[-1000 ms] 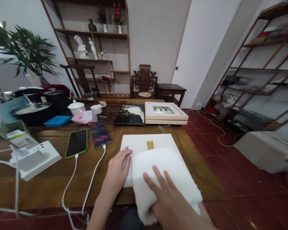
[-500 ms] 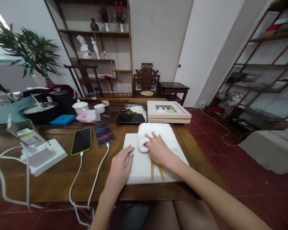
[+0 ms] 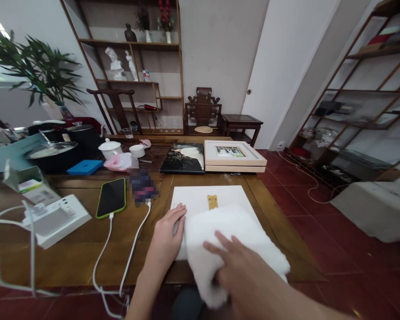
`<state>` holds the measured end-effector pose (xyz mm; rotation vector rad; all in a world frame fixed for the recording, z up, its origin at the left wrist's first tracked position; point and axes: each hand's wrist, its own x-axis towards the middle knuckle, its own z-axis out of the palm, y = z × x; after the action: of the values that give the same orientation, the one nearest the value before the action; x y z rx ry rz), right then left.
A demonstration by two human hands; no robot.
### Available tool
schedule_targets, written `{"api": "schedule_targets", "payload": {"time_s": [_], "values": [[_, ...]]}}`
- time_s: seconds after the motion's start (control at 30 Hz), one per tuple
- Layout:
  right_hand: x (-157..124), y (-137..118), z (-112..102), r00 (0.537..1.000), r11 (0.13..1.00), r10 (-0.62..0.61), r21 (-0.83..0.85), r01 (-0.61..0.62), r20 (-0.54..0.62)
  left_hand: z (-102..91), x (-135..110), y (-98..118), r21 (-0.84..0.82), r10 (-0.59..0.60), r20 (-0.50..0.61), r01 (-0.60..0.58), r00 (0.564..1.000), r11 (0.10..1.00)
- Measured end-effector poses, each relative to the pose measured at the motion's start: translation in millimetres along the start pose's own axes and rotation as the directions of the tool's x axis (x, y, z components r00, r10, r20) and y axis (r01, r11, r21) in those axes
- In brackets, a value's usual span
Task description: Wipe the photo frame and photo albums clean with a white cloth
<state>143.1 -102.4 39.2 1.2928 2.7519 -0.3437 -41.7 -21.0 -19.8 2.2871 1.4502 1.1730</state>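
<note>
A white flat board (image 3: pixel 200 198) with a small gold bracket (image 3: pixel 212 202) lies on the wooden table (image 3: pixel 66 258) in front of me. My left hand (image 3: pixel 168 233) rests flat on the board's left edge, fingers stretched out. My right hand (image 3: pixel 239 271) presses a white fluffy cloth (image 3: pixel 229 240) onto the near part of the board, fingers spread on top of it. The cloth hangs over the table's near edge.
Two framed pictures (image 3: pixel 233 155) and a dark photo print (image 3: pixel 184 158) lie beyond the board. A green-cased phone (image 3: pixel 112 197) on a white cable, a white box (image 3: pixel 53 218), pots and cups fill the left. Shelves stand at the back and right.
My right hand first pushed the cloth to the far end of the board, then drew it back to the near edge. The left hand stayed put.
</note>
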Motion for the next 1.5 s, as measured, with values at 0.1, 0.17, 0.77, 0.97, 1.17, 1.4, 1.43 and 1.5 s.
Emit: {"api": "schedule_targets", "payload": {"time_s": [0.1, 0.17, 0.77, 0.97, 1.17, 1.4, 1.43, 1.5], "values": [[26.8, 17.0, -24.5, 0.992, 0.993, 0.099, -0.052, -0.103, -0.081, 0.6, -0.4, -0.7, 0.007, 0.009, -0.012, -0.008, 1.0, 1.0], [51.1, 30.4, -34.1, 0.983, 0.981, 0.142, -0.117, -0.155, -0.116, 0.5, -0.9, -0.6, 0.007, 0.01, -0.015, -0.01, 1.0, 1.0], [2.0, -12.5, 10.1, 0.999, 0.999, 0.041, -0.022, -0.041, -0.017, 0.9, -0.9, -1.8, 0.036, 0.003, -0.004, -0.002, 1.0, 0.999], [40.7, 21.0, -16.0, 0.982, 0.979, 0.166, -0.108, -0.175, -0.088, 1.6, -2.1, -2.1, -0.005, -0.014, -0.015, 0.014, 1.0, 1.0], [79.1, 8.5, -22.2, 0.973, 0.964, 0.216, -0.138, -0.225, -0.078, -8.6, -2.0, 12.1, -0.149, -0.115, -0.12, 0.097, 0.986, 0.984], [41.1, -32.9, 10.6, 0.995, 0.999, -0.046, 0.009, 0.047, -0.085, -11.2, -3.4, 9.7, -0.539, -0.353, -0.055, 0.27, 0.934, 0.798], [34.5, -32.6, 12.4, 0.996, 0.999, -0.04, 0.03, 0.042, -0.079, -10.5, -3.4, 9.4, -0.531, -0.361, -0.052, 0.28, 0.931, 0.8], [25.3, -26.5, 10.9, 0.998, 0.999, -0.03, 0.024, 0.031, -0.055, -9.6, -3.2, 10.4, -0.447, -0.344, -0.065, 0.281, 0.937, 0.849]]}}
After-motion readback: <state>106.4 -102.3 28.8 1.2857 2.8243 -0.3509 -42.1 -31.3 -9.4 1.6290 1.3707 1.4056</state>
